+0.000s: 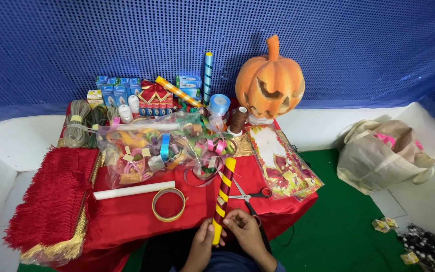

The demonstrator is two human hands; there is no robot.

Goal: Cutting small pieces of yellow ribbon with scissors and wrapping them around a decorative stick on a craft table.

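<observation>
Currently both hands, left (pixel 201 241) and right (pixel 244 229), pinch the striped roll's (pixel 223 196) near end, at the table's (pixel 127 216) front edge beside the scissors (pixel 250 197). Step: working the wrap's end; a steady pinch is needed.

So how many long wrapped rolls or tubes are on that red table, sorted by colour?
Yellow and maroon striped roll, held by the left hand and right hand: 1
Plain white roll: 1
Gold and orange striped roll: 1
Blue striped roll: 1
Total: 4
</observation>
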